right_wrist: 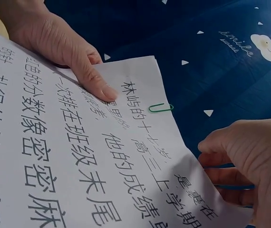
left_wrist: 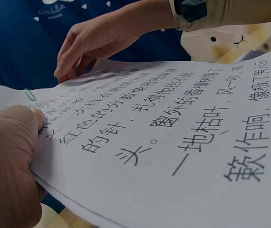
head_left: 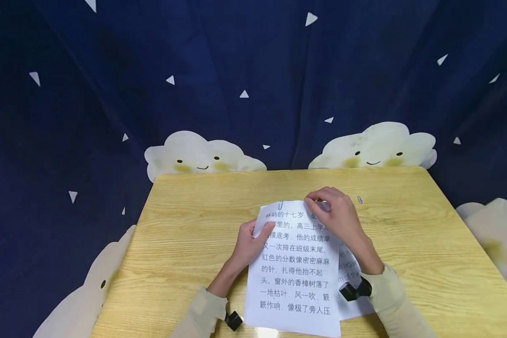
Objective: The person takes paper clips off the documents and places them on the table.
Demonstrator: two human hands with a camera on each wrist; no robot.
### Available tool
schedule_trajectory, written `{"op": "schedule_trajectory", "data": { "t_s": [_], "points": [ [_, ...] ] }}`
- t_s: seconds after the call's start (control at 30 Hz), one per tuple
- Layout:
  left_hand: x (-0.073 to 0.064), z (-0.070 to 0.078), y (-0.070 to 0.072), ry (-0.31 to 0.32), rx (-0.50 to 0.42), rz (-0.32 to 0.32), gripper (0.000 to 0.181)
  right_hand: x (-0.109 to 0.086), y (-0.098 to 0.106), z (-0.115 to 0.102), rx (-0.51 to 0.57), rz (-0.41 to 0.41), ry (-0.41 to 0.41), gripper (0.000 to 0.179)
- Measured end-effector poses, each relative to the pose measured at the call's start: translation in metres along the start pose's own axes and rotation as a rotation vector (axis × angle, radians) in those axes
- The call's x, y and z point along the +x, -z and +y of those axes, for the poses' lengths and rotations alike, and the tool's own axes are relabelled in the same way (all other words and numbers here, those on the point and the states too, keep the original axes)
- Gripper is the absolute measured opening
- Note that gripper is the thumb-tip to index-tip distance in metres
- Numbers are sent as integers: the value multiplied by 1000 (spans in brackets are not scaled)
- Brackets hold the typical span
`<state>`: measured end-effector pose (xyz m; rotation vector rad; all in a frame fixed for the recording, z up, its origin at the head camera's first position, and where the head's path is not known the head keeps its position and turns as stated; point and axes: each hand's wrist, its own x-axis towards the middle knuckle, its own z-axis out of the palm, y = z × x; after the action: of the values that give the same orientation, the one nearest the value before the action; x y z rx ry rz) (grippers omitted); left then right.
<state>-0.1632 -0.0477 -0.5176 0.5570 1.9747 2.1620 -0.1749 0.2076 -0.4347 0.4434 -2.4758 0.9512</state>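
A stack of white paper sheets (head_left: 295, 277) with large printed Chinese text is tilted up off the table. My left hand (head_left: 253, 241) grips its left edge, thumb lying on the printed face and fingers behind. On the top edge sits a green paper clip (right_wrist: 161, 108), to the right of the left thumb in the head view. My right hand (head_left: 335, 213) is at the top edge farther right, thumb and index fingertips together at the paper. Its other fingers curl beyond the edge in the right wrist view (right_wrist: 249, 166), partly hidden by the sheet.
Under the stack's right side lies another sheet (head_left: 352, 300) with English print, partly covered by the right wrist. A small purplish paper clip (head_left: 360, 199) rests on the wooden table (head_left: 186, 225) beyond the right hand. A dark blue curtain (head_left: 236, 56) hangs behind.
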Motion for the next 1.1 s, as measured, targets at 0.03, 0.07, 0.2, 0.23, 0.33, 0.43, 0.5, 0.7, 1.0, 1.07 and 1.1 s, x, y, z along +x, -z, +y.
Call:
{"op": "schedule_trajectory", "data": {
  "t_s": [0.03, 0.07, 0.2, 0.23, 0.33, 0.43, 0.5, 0.7, 1.0, 1.07, 1.1],
  "points": [
    [0, 0, 0, 0, 1, 0, 30, 0, -1, -1, 2, -3, -2, 9],
    [0, 0, 0, 1, 2, 0, 29, 0, -1, -1, 2, -6, 0, 9],
    [-1, 0, -1, 5, 6, 0, 27, -1, -4, -3, 0, -28, 8, 9],
    [-1, 0, -2, 4, 7, 0, 27, -1, -4, -4, 0, -35, 10, 9],
    [-1, 0, -2, -6, 12, -5, 26, -2, -6, -6, 1, -42, 17, 11],
    [-1, 0, -3, -21, 17, -12, 26, -3, -9, -8, -7, -37, 37, 13],
    [-1, 0, -3, -29, 14, -21, 25, -4, -12, -8, -15, -31, 60, 14],
    [-1, -1, -5, -39, 2, -32, 25, -6, -18, -11, -13, -12, 118, 12],
    [-2, -2, -7, -58, 17, -54, 23, -8, -24, -15, 20, -24, 131, 14],
    [-2, -2, -8, -63, 20, -58, 23, -8, -24, -16, 30, -20, 136, 13],
    [-2, -2, -8, -68, 23, -58, 22, -8, -25, -17, 36, -17, 138, 13]
  ]
}}
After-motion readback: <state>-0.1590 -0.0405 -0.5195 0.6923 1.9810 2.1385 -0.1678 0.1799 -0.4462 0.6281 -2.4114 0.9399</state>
